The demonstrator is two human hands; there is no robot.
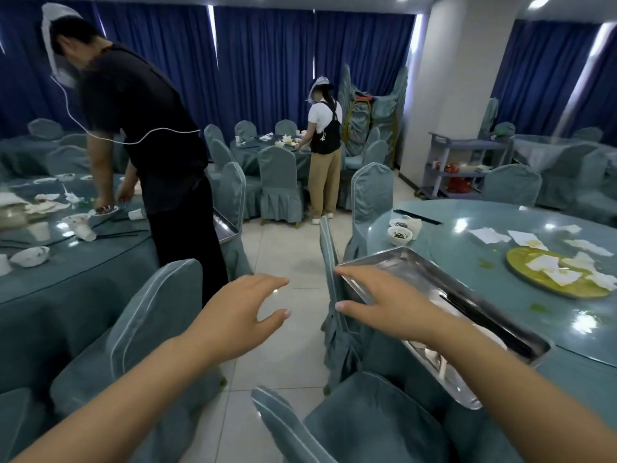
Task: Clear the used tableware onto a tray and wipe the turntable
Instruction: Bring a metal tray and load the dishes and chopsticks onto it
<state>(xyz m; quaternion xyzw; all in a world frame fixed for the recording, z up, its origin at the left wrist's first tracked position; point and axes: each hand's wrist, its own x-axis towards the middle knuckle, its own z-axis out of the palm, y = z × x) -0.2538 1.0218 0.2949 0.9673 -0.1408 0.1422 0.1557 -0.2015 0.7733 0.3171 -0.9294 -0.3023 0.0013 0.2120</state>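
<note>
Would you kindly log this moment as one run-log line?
left hand: open, in air, holding nothing | right hand: open, at corner of metal tray | two small bowls: on table, uncleared

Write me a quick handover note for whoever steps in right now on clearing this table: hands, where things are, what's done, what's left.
Left hand: open, holding nothing, over the aisle floor.
Right hand: open, fingers spread at the near corner of the metal tray, not clearly gripping it.
The tray sits at the table edge and partly overhangs it; it already holds black chopsticks and some white tableware.
Left: two small bowls beyond the tray, chopsticks beside them, and napkins on the turntable.
The yellow plate with paper on it remains; the turntable still shows green bits, unwiped.
</note>
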